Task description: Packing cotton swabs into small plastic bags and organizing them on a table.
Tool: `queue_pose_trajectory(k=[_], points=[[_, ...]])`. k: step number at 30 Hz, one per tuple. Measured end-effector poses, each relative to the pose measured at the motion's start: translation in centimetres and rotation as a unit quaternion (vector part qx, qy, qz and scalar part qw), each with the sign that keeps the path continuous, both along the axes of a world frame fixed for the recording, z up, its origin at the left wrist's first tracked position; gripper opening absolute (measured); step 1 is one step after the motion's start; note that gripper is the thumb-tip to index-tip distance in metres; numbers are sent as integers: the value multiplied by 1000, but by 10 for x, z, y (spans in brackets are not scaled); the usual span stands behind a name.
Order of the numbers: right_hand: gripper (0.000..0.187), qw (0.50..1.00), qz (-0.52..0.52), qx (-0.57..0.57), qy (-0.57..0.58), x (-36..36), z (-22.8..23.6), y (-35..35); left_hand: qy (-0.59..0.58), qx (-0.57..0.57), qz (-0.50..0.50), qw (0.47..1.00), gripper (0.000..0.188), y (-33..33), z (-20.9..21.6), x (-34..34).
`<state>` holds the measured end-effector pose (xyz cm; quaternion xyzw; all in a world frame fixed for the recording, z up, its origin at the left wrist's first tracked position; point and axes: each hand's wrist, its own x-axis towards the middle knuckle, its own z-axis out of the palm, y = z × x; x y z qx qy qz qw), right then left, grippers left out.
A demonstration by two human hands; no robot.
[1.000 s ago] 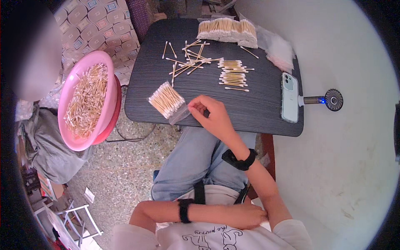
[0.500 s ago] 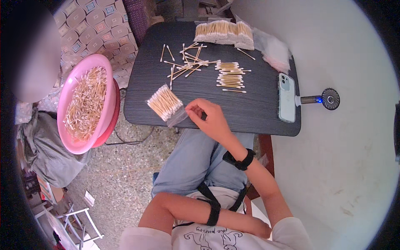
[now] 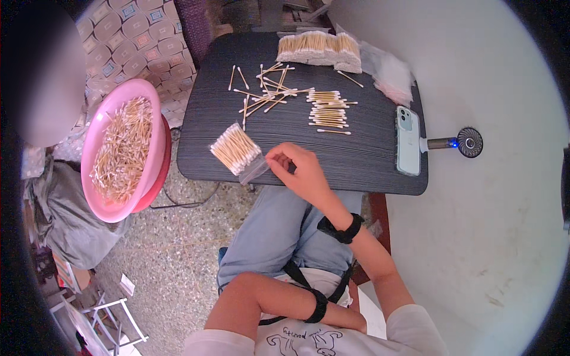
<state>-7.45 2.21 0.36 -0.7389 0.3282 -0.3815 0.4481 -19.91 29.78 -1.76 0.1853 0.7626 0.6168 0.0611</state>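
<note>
Packet (image 3: 235, 149) of cotton swabs lies on the table (image 3: 368, 166) by its near-left corner; its clear flap (image 3: 254, 170) is hard to make out against the dark top. The right hand (image 3: 300, 171) reaches over the near edge, forearm slanting in from the lower right, fingers curled. Thumb and forefinger are clamped on the flap's right end; the other fingertips are partly hidden. The left forearm (image 3: 285, 296) folds across the body; the left hand (image 3: 351, 321) is indistinct, and I cannot tell whether its fingers are apart. Beyond the packet, a row of swabs (image 3: 329, 113) lies toward the table's far edge.
</note>
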Motion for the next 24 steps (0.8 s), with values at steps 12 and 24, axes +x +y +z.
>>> queue_pose_trajectory(k=[12,24], points=[[13,1000,-4,12,-10,0,-3,0,-40,52,-61,996,42,-38,1,9],[21,998,22,-45,-50,1,-2,-4,-14,-34,90,995,59,5,-66,25]])
